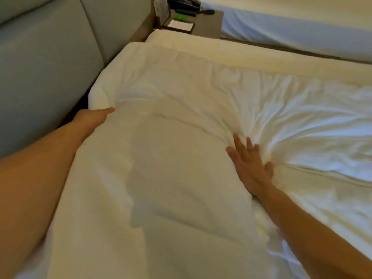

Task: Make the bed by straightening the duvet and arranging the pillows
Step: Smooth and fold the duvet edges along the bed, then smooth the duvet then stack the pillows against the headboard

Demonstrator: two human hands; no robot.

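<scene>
Left hand was set against the pillow's far left edge, just beside the grey headboard; its fingers were hidden by the pillow, so a grip could not be told. The white pillow was laid at the head of the bed, between both hands. Right hand was pressed flat, fingers spread wide, on the pillow's right edge, where the rumpled duvet was met.

Warm, dimmish room light lies on the pillow, with a soft grey shadow across its middle. Right of the pillow the sheet catches cooler, bluish light. Everything looks slightly soft; beyond the pillow, straight edges bow from the wide lens.
</scene>
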